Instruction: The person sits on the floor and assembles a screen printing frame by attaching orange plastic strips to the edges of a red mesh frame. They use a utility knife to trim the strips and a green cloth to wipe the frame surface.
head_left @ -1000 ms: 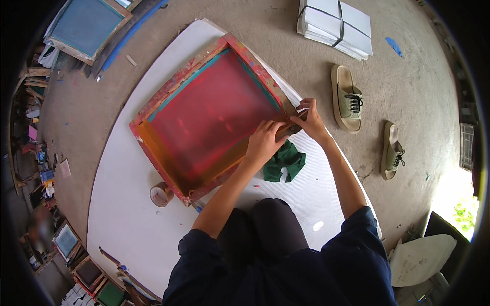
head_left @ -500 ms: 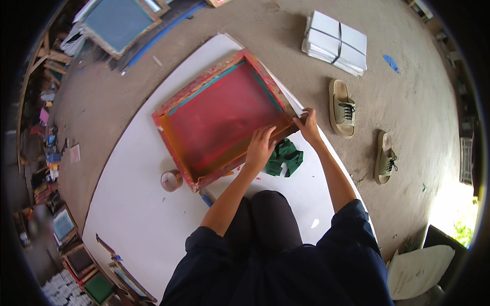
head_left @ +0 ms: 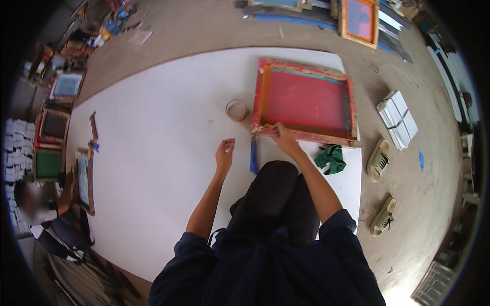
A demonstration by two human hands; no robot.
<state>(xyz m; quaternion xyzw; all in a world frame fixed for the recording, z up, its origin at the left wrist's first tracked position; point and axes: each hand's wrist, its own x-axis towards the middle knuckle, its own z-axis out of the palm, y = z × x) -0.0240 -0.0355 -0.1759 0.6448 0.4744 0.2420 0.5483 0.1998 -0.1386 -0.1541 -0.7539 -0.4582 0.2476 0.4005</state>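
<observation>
A wooden printing screen [head_left: 352, 109] with red mesh and paint-stained rails lies on the white table at the upper right. My right hand [head_left: 285, 138] is at its near rail by the left corner, fingers bent together; what they pinch is too small to make out. My left hand [head_left: 224, 153] hovers over the white surface left of the screen, fingertips pressed together around something I cannot make out. Between my hands lies a blue strip-like tool [head_left: 253, 157], partly beneath the screen. Beyond it stands a round clear jar [head_left: 236, 109]. A crumpled green cloth [head_left: 332, 159] lies by the screen's near right side.
On the floor to the right are a pair of sandals [head_left: 378, 162] and a strapped stack of white paper [head_left: 398, 120]. Another person [head_left: 56, 219] is at the far left, beside a framed screen [head_left: 84, 181]. More screens [head_left: 360, 23] lie at the back.
My view has turned left. The right hand has gone from the screen's right corner to near its left corner; the left hand has come off the screen. Another person is now in view.
</observation>
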